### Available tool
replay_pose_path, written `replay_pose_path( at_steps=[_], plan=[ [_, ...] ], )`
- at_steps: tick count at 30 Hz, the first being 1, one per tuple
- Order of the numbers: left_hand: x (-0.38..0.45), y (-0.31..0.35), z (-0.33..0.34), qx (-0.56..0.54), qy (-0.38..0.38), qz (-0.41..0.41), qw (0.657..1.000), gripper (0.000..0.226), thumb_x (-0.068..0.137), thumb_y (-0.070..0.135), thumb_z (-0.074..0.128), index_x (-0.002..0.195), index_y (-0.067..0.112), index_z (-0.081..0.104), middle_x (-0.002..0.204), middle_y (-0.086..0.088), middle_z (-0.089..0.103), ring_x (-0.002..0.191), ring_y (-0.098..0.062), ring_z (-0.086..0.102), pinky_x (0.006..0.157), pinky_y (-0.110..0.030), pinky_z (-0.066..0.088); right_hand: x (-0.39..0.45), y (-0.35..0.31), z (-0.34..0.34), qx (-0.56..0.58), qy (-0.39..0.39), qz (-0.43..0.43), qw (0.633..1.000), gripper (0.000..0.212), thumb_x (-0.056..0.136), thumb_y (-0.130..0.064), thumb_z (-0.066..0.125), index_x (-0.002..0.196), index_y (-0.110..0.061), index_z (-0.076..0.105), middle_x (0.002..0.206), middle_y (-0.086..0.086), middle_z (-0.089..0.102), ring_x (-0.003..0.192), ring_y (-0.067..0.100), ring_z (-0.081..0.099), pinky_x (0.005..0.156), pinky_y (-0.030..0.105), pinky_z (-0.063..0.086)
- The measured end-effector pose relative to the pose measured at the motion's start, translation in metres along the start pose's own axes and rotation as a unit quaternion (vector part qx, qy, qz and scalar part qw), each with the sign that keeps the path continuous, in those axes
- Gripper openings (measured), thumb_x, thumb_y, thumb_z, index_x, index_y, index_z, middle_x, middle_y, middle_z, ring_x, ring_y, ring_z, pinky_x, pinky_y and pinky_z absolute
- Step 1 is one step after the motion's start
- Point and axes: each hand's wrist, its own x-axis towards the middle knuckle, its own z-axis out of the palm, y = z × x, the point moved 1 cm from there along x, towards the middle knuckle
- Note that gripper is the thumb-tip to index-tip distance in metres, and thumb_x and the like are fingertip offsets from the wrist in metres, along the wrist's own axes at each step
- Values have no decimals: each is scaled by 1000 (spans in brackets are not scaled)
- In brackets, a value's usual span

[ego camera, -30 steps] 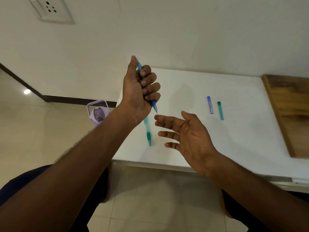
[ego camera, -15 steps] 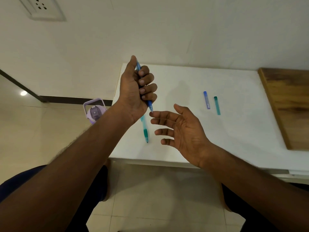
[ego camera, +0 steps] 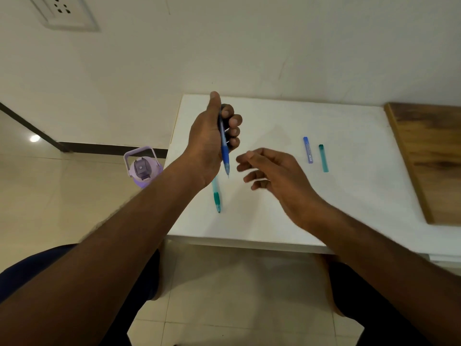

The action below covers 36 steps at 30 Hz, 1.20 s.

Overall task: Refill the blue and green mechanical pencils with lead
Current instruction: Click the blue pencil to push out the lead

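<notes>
Gripping the blue pencil [ego camera: 224, 148] tip-down in my left hand [ego camera: 212, 141], thumb on its top end, I judge its refill underway. My right hand [ego camera: 272, 171], loosely curled and empty, should reach the blue lead tube [ego camera: 307, 149]; the green pencil [ego camera: 216, 196] waits on the table [ego camera: 349, 196].

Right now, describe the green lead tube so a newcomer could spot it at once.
Start at the white table and its wooden board. Left of that board lie two short tubes side by side. The green lead tube is the teal one nearer the board; the blue lead tube lies farther left.
</notes>
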Motion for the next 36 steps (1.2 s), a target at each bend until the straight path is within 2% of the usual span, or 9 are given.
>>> replay_pose_path(
  at_steps=[4, 9, 12, 14, 17, 24, 28, 32, 36],
  plan=[
    [-2, -11, 10, 148, 44, 49, 987, 58, 113, 51, 26, 68, 22, 47, 73, 9, 66, 78, -14, 53, 84, -35, 45, 15, -14, -8, -2, -32, -53, 998, 16, 98, -28, 71, 106, -14, 76, 96, 2, 82, 86, 20, 78, 80, 31, 64],
    [-5, -22, 13, 99, 16, 18, 995, 57, 112, 54, 29, 69, 22, 49, 80, 7, 68, 63, -12, 62, 53, -23, 49, 24, -20, -14, -17, -61, -77, 995, 19, 92, -20, 80, 107, -10, 76, 92, 7, 82, 87, 23, 80, 76, 29, 63],
    [-5, -26, 10, 111, 22, 9, 994, 57, 112, 55, 28, 78, 24, 62, 91, 5, 73, 85, -19, 71, 79, -35, 58, 30, -19, -17, -22, -70, -49, 996, 19, 90, -19, 82, 106, -10, 77, 91, 7, 83, 86, 23, 81, 76, 29, 64],
    [-2, -26, 8, 228, 36, 9, 973, 54, 112, 55, 25, 100, 29, 71, 111, 7, 74, 103, -18, 70, 95, -42, 51, 37, -15, -24, -32, -58, -18, 998, 17, 89, -17, 83, 102, -9, 78, 88, 6, 82, 83, 22, 81, 74, 29, 65],
    [3, -24, -8, 408, 73, 23, 910, 40, 111, 52, 37, 121, 30, 68, 127, 8, 69, 112, -18, 64, 93, -37, 43, 52, -2, -41, -97, 6, 36, 995, 14, 83, -16, 88, 92, -11, 79, 83, 3, 82, 79, 19, 81, 76, 32, 67],
    [15, -36, -39, 455, 29, -56, 888, 33, 109, 37, 53, 132, 19, 67, 122, 8, 72, 101, -9, 67, 79, -25, 51, 72, 39, -45, -228, 82, 53, 969, 12, 79, -17, 89, 78, -15, 78, 69, -1, 79, 63, 12, 78, 62, 20, 63],
    [19, -43, -46, 549, 47, -30, 834, 33, 106, 38, 59, 128, 15, 71, 120, 0, 72, 107, -20, 69, 91, -31, 55, 75, 45, -46, -288, 81, 18, 954, 13, 80, -21, 89, 80, -18, 76, 67, -4, 77, 58, 5, 75, 55, 11, 55],
    [24, -38, -51, 501, 42, -24, 864, 23, 103, 32, 67, 117, 17, 76, 106, 4, 77, 85, -9, 71, 77, -24, 57, 78, 44, -46, -304, 67, 20, 950, 16, 83, -27, 89, 87, -16, 77, 72, -3, 79, 62, 6, 76, 66, 16, 61],
    [22, -48, -49, 575, 29, -6, 818, 26, 102, 32, 67, 121, 16, 76, 109, 1, 74, 97, -18, 68, 85, -24, 50, 77, 40, -36, -310, 51, 10, 949, 17, 84, -32, 88, 88, -19, 76, 73, -4, 79, 63, 8, 77, 71, 25, 65]
  ],
)
